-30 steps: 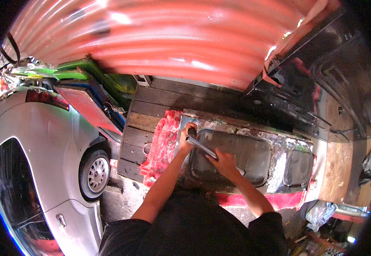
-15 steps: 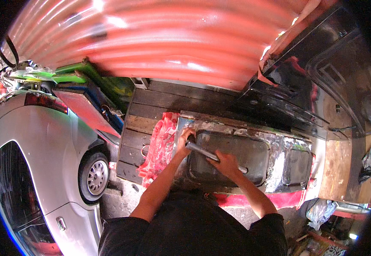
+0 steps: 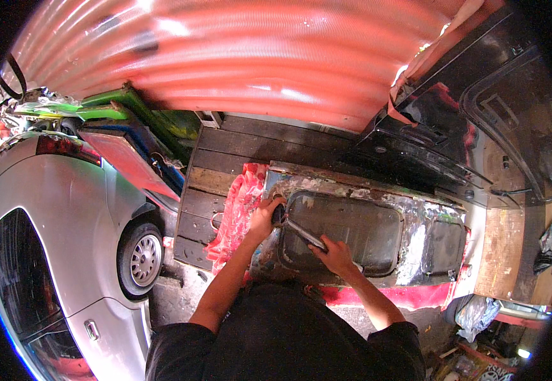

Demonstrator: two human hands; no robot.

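My left hand (image 3: 264, 218) is closed round a small dark object (image 3: 279, 214) at the panel's left end; its exact kind is unclear. My right hand (image 3: 336, 255) grips a long grey metal tool (image 3: 304, 234), probably a hammer, slanting up left over the panel. Its far end lies beside the dark object; whether they touch I cannot tell. Under both hands lies a worn metal vehicle panel (image 3: 415, 239) with scraped paint and two rounded rectangular recesses, the larger one (image 3: 365, 232) on the left.
Red cloth (image 3: 241, 197) pads the panel's left end on a wooden plank bench (image 3: 209, 183). A silver car (image 3: 85, 209) stands close on the left. Red corrugated sheeting (image 3: 244, 57) spans the far side. A large black vehicle panel (image 3: 428, 133) leans at right, above a wooden board (image 3: 501, 254).
My left hand has shifted slightly left and down with the dark object. The metal tool's far end has dropped a little and swung, while my right hand has moved slightly right and down.
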